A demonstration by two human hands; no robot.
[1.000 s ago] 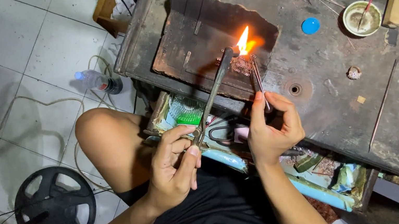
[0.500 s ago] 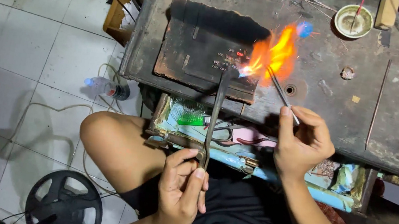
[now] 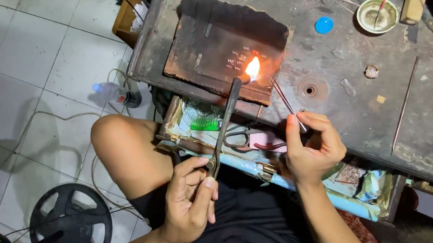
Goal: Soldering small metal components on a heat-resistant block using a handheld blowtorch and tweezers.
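Head view, looking straight down: the left hand (image 3: 188, 200) has its fingers wrapped tight around the lower end of a long dark torch (image 3: 225, 123), thumb pressed against the stem. The right hand (image 3: 312, 147) has thumb and forefinger pinched together on the near end of thin metal tweezers (image 3: 284, 98), whose tips point toward the flame; whether they grip anything is too small to tell. The torch runs up from the lap to the charred soldering block (image 3: 222, 48) on the dark workbench (image 3: 345, 101), and its flame (image 3: 252, 68) burns just beside a scatter of tiny rings (image 3: 246, 57) laid on that block.

Half a second ago the flame was a wide orange flare sweeping rightward; now it is a short, compact tongue set close to the rings, and the tweezers have drawn nearer. I judge that heat is being narrowed onto one small spot instead of washing the whole block.

Farther out, a small bowl (image 3: 377, 15) and a blue cap (image 3: 323, 24) sit at the bench's far side, an open drawer (image 3: 258, 145) of tools lies under the edge, and a plastic bottle (image 3: 115, 93) rests on the tiled floor.
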